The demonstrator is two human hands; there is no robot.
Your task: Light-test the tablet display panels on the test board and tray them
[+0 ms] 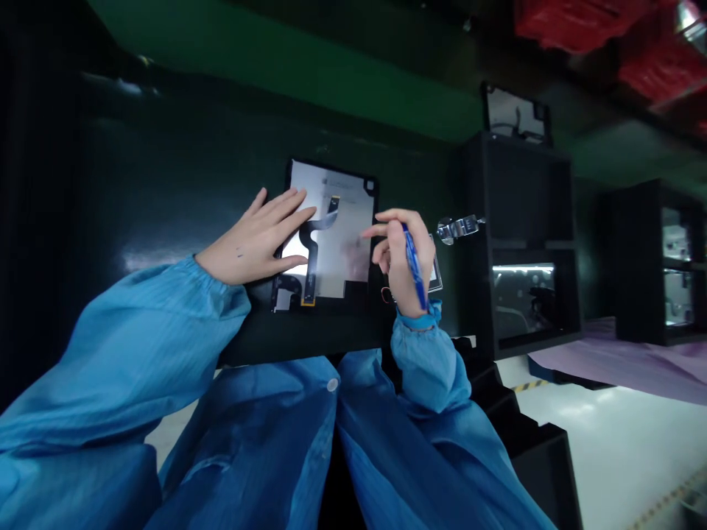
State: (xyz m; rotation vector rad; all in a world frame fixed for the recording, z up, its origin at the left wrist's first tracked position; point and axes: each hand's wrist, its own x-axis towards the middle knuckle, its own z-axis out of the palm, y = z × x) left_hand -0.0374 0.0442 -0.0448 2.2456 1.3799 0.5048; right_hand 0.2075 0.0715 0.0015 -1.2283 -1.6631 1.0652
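A flat silver panel [342,221] with a black frame and a black flex cable [316,243] lies on the dark work surface [166,184]. My left hand [254,239] rests flat on the panel's left edge, fingers stretched out. My right hand [401,261] hovers at the panel's right edge, fingers curled round a blue pen [413,265], with the index finger pointing left over the panel. Both arms are in blue sleeves.
A black rack of shelves [524,243] stands to the right, with a lit compartment and a panel on top [516,114]. A metal clamp [456,228] sticks out from its left side. More black racks [663,258], a purple sheet [624,361] and red bins [607,29] lie further right.
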